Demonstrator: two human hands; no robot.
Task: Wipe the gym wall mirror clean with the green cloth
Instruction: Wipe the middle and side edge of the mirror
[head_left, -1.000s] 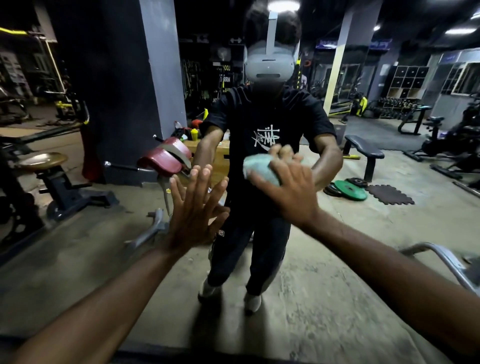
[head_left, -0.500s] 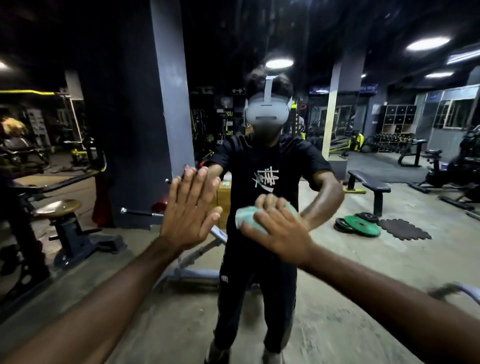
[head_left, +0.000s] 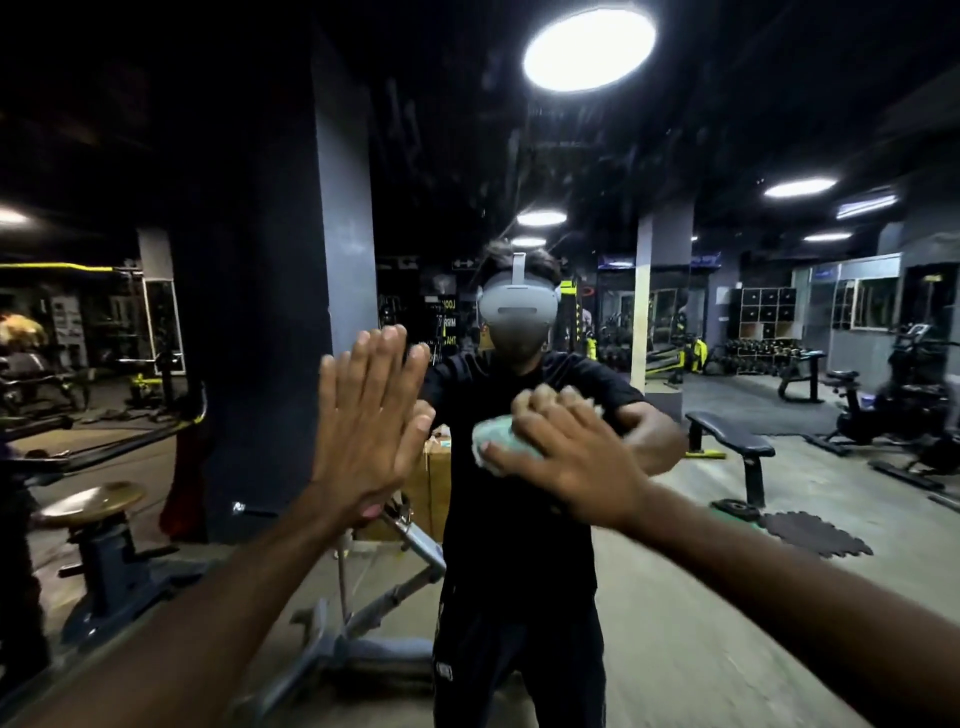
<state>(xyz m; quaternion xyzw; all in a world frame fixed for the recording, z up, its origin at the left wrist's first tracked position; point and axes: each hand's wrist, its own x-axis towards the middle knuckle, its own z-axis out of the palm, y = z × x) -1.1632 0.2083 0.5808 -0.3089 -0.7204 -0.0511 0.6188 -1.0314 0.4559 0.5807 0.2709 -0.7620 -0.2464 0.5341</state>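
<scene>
Against the mirror (head_left: 675, 623), the right hand (head_left: 571, 457) clutches a bunched, pale green cloth (head_left: 496, 434); the left hand (head_left: 363, 426) presses flat, grip released.

Head camera faces the wall mirror (head_left: 753, 130) squarely, close up

2 hands (head_left: 363, 421) (head_left: 571, 460); 1 cloth (head_left: 496, 434); 1 mirror (head_left: 701, 639)

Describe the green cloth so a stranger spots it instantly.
The wall mirror fills the view, the person's reflection at its centre. At chest height there, the right hand grips the green cloth: a pale mint, bunched wad, while the left hand beside it lies flat and bare.
</scene>
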